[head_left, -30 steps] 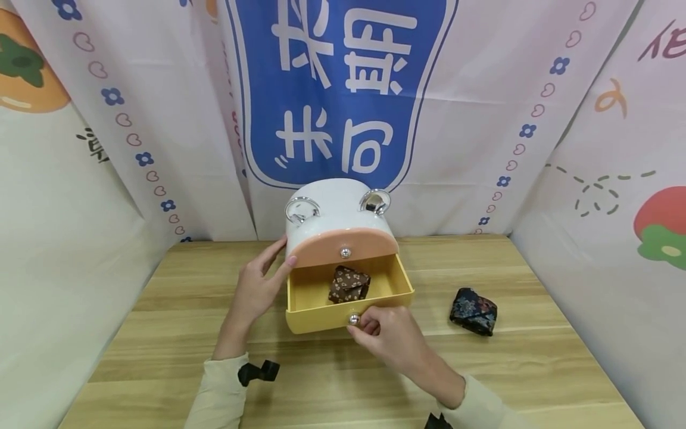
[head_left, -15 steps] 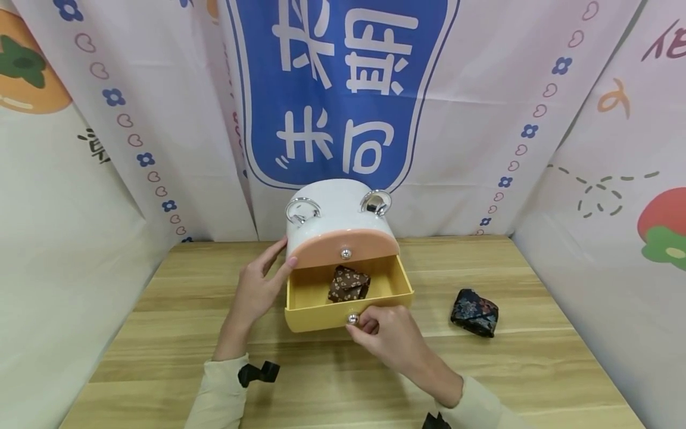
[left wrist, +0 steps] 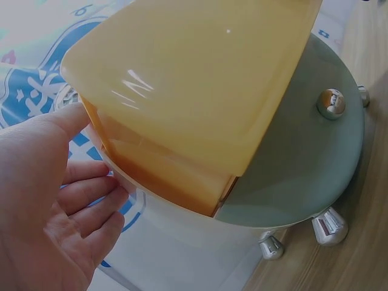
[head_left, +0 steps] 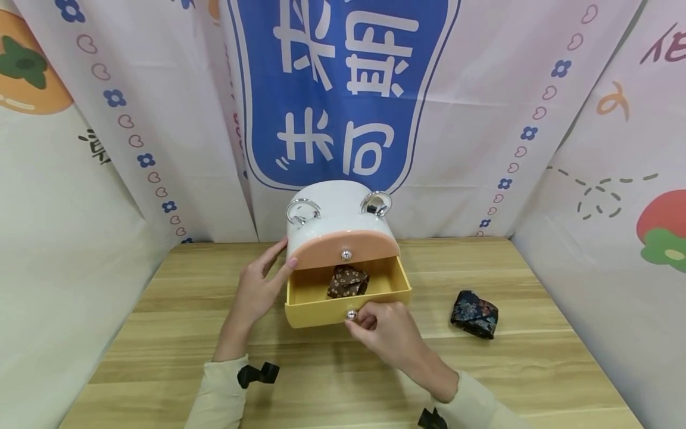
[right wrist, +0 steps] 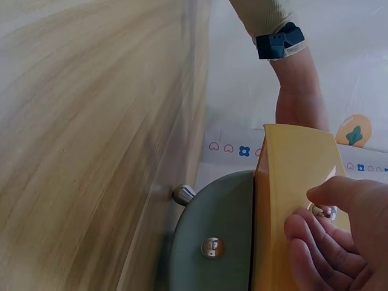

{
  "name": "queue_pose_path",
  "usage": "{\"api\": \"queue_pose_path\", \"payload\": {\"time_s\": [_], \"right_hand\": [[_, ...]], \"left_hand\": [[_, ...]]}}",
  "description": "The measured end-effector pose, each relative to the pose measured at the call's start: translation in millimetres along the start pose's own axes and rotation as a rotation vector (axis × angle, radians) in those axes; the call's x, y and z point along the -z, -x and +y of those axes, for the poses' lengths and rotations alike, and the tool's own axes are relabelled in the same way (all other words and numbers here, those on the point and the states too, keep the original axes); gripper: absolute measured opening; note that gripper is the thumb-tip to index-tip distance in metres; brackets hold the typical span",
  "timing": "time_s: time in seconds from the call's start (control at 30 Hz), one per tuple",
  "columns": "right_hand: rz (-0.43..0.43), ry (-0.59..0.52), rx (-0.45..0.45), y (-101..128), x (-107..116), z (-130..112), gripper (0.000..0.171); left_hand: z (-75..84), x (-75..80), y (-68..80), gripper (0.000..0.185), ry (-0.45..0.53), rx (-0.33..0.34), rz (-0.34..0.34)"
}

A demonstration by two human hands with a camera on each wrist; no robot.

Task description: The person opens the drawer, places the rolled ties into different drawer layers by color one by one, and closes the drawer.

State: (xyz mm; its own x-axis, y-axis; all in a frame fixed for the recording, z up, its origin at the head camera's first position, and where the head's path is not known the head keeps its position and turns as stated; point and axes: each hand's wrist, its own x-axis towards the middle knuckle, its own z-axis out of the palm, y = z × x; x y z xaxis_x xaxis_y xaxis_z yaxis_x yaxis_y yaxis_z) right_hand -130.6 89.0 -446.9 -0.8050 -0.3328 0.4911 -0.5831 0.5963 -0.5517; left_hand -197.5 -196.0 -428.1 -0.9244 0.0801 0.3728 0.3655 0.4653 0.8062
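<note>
Glossy plastic drawer (head_left: 321,313) with shiny metal knob (head_left: 351,314); matt wood-grain table (head_left: 161,333); patterned cloth pouch (head_left: 348,282) inside.

Around the drawer box (head_left: 343,229) you have bare desk (head_left: 161,333) to its left and in front. Behind it the cloth backdrop (head_left: 343,119) hangs close. To its right, a dark folded cloth (head_left: 474,313) lies well apart from it. The pulled-out yellow drawer (head_left: 321,310) juts forward from the box; a brown folded cloth (head_left: 348,281) fills part of it.
</note>
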Motion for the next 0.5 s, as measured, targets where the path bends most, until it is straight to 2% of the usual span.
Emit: {"api": "queue_pose_path", "payload": {"time_s": [0.5], "right_hand": [[0.005,-0.029,-0.022,-9.6,-5.2,3.8,0.01]], "left_hand": [[-0.2,0.6,0.8,0.059,0.012,0.001,-0.007]]}}
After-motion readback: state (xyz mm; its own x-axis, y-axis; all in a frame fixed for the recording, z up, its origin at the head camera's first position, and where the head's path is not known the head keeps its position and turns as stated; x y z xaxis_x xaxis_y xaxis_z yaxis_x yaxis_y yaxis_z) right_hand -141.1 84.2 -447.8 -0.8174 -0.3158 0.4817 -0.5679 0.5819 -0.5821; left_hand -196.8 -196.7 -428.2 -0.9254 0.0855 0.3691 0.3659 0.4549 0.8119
